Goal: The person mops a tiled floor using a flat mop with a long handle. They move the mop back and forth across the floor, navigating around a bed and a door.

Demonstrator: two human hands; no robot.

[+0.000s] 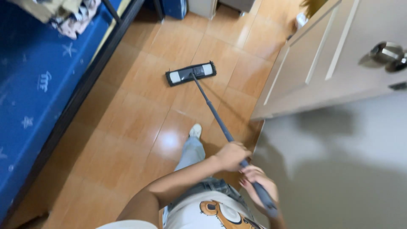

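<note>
Both hands grip the thin, dark grey mop handle (214,112), a smooth round pole that slants from the near right up to the far middle of the floor. The left hand (231,155) is wrapped around it higher on the shaft, fingers curled tight; the right hand (258,183) clasps the near end just below, somewhat blurred. At the far end the flat mop head (190,73), a narrow rectangle with a pale plate and dark fringed pad, lies flat on the floor (127,127) of glossy orange-brown wood-look tiles, which throw back a soft glare. A light shoe (195,130) and a pale denim leg stand between the hands and the mop head. To the left runs a bed with a blue, star-printed cover (34,97) in a dark frame, crumpled cloth (68,15) heaped at its far end. To the right stands an open cream panelled door (335,63) with a rounded metal knob (386,54).
</note>
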